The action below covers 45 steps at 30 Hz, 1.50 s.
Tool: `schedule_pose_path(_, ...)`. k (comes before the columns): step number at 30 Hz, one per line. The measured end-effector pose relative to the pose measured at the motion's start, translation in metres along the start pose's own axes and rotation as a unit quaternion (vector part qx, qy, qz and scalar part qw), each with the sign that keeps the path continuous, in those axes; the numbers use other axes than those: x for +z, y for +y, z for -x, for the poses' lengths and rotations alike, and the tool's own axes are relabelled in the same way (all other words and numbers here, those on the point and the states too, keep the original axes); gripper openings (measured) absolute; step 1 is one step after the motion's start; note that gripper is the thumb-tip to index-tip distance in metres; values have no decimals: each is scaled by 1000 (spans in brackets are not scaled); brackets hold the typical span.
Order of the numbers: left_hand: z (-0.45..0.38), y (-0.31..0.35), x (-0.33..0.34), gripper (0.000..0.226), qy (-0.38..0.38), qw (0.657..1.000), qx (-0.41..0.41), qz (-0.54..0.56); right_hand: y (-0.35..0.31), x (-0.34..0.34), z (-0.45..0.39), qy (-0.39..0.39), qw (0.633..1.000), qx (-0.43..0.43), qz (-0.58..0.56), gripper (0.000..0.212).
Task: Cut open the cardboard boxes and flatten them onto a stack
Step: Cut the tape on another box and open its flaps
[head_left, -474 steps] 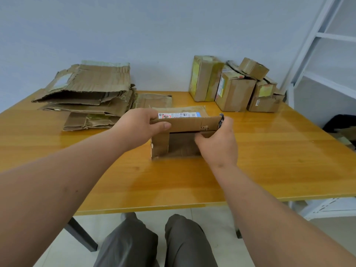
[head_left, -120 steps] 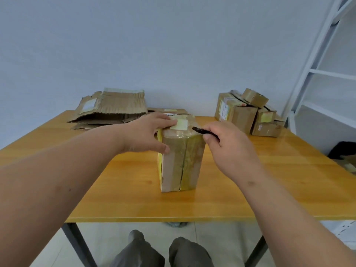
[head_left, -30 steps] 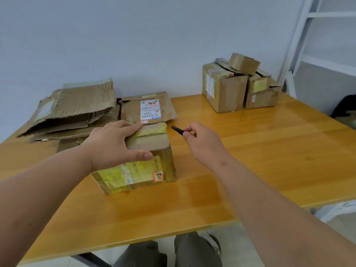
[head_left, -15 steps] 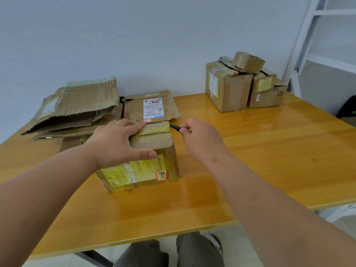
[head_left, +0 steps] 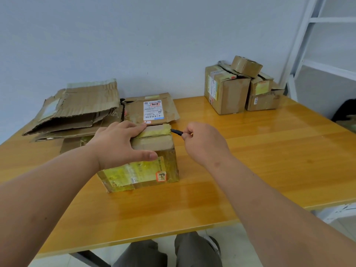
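Note:
A sealed cardboard box [head_left: 146,170] wrapped in yellow and clear tape lies on its side in the middle of the wooden table [head_left: 269,160]. My left hand [head_left: 119,145] presses flat on its top, thumb down the near face. My right hand [head_left: 202,143] grips a small black cutter [head_left: 176,131], whose tip touches the box's far right top edge. A stack of flattened cardboard [head_left: 81,106] sits at the back left, with a flattened piece bearing a white label [head_left: 152,110] beside it.
Several sealed boxes [head_left: 227,89] are piled at the back right against the wall, a small one [head_left: 246,66] on top. A white metal rack [head_left: 327,54] stands to the right of the table. My knees [head_left: 167,251] show below the near table edge.
The box was turned from standing upright to lying on its side. Over the last second my right hand brought the cutter tip up to the box's far right top edge.

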State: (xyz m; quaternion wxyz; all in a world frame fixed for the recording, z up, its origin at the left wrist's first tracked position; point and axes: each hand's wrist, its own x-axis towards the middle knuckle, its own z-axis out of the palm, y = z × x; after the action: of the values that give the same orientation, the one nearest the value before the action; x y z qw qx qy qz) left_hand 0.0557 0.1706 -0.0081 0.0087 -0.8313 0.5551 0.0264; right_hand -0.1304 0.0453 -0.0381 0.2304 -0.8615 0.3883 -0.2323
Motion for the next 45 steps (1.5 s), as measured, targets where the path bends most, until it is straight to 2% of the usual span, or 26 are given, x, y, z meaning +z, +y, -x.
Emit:
schedule_pose_path(6, -2, 1, -1, 138, -5, 1000, -2, 1, 5, -8, 13, -8, 1000, -16, 6, 15)
schedule_pose_path(11, 0, 2, -1, 139, -6, 1000, -3, 4, 9, -14, 20, -44, 998, -27, -38, 15)
schedule_pose_path(22, 0, 4, -5, 140, -2, 999, -4, 36, 17, -9, 13, -53, 989, 32, -137, 15)
schedule_pose_path(29, -1, 2, -4, 135, 0, 999, -5, 35, 8, -1, -1, -59, 992, 32, -106, 11)
schedule_pose_path(35, -1, 2, -4, 127, -5, 1000, -3, 18, 7, 0, -10, -73, 990, 70, -101, 24)
schedule_pose_path(38, -1, 2, -4, 127, -7, 1000, -2, 14, 11, 1, -8, -82, 986, 89, -114, 22)
schedule_pose_path(45, -1, 2, -3, 127, -6, 1000, 2, 6, 16, 11, -1, -76, 993, 36, -80, 8)
